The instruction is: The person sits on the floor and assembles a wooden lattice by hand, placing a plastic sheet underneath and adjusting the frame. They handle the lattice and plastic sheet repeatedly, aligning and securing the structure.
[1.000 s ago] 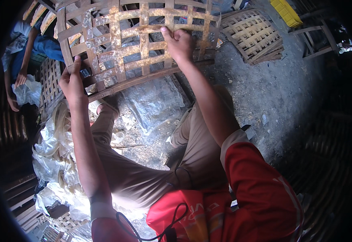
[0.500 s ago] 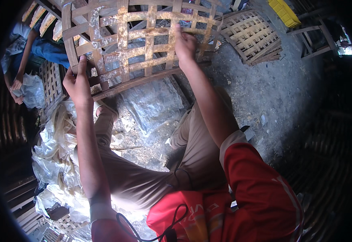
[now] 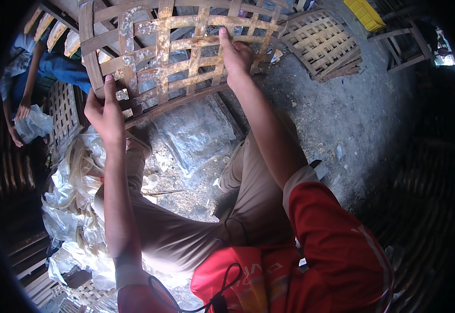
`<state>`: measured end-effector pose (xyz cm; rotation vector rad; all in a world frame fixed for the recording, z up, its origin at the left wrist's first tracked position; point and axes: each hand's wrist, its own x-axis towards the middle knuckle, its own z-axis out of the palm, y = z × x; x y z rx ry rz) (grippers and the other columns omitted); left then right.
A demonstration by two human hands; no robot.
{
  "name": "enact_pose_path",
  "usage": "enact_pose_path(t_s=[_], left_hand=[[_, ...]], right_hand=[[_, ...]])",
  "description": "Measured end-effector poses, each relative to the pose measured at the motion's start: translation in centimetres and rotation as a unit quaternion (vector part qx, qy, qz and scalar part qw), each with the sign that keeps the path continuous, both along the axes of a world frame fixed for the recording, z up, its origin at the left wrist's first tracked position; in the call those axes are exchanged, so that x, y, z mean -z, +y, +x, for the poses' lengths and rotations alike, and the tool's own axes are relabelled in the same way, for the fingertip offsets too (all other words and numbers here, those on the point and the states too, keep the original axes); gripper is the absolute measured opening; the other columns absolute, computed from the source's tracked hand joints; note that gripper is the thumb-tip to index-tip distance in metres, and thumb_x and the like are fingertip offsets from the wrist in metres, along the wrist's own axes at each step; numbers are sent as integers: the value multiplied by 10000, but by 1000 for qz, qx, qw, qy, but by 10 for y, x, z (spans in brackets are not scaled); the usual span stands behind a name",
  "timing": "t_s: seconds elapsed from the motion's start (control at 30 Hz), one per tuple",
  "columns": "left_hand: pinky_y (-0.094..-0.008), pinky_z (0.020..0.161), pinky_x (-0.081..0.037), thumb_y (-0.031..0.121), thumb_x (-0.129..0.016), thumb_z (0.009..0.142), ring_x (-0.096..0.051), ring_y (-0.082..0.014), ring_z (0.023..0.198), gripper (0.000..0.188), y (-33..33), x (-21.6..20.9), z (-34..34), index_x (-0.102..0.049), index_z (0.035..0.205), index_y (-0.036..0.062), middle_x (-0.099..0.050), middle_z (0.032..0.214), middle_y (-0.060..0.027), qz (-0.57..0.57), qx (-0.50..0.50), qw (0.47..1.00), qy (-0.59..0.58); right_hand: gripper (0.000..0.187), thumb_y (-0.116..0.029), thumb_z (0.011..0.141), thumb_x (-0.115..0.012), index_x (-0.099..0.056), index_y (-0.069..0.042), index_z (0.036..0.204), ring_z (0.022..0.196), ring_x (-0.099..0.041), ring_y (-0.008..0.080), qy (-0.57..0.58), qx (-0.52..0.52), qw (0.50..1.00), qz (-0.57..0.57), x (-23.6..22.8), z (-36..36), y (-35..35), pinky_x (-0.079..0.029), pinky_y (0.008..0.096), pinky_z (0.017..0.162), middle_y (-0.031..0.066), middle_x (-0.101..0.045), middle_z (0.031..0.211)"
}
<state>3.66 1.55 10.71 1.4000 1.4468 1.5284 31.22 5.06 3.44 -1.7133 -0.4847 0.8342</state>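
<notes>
Both my hands hold up a woven bamboo rack, an open lattice of slats in a wooden frame with whitish residue on them. My left hand grips its near left corner, thumb on top and fingers hidden beneath. Farther right, my right hand clasps the lattice near its right side, thumb along a slat; the other fingers are partly hidden. The rack is tilted, and its far edge runs out of the picture. Under its near edge, a sheet of clear plastic lies on the floor.
Crumpled plastic sheeting is heaped to my left. Beyond it a person handles a clear plastic bag. Stacked woven racks lie at the far right, near a yellow crate and a wooden stand. Debris litters the concrete floor.
The rack has shifted slightly with both hands still on it, and my right hand sits a little farther left. The other person's hands have moved apart around the plastic.
</notes>
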Motion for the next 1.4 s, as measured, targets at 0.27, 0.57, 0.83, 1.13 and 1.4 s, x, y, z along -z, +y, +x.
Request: enact_pose_path(t_s=[0.27,0.57,0.83,1.13,1.4], left_hand=[[-204,589,-384,208,-653,971,-482,-28,668,214,-6,1,5,-670,951,-5,-636,777,22,12,-6,1000,-26],[-202,595,-362,182,-675,956,-486,-22,677,173,4,13,3,-672,919,12,-639,793,29,-13,7,997,-81],[-194,569,-345,205,-671,957,-451,-22,621,168,-8,-1,6,-656,886,54,-588,742,51,-42,1,988,-152],[-224,483,-403,247,-657,964,-331,-15,536,177,-4,13,5,-622,872,100,-430,648,88,-34,0,990,-138],[-201,538,-372,217,-655,967,-409,-10,601,151,-6,11,2,-642,944,69,-522,724,74,-37,12,989,-140]], right_hand=[[565,-487,914,-663,-629,2,1197,1065,-600,231,89,38,994,48,-7,-1,-1,-467,351,932,147,-640,1189],[312,-420,913,-695,-606,-125,861,578,-429,85,173,31,984,-2,17,26,9,-349,264,547,-25,-584,753],[205,-221,911,-719,-647,-43,983,595,-473,103,279,4,956,90,-3,38,-2,-377,241,510,95,-673,991],[241,-221,985,-601,-597,-10,1101,559,-521,142,308,65,938,145,-12,39,-4,-363,255,452,145,-671,981],[215,-222,995,-576,-582,-31,1096,553,-515,144,291,42,944,148,-13,43,-6,-376,275,483,146,-664,981]])
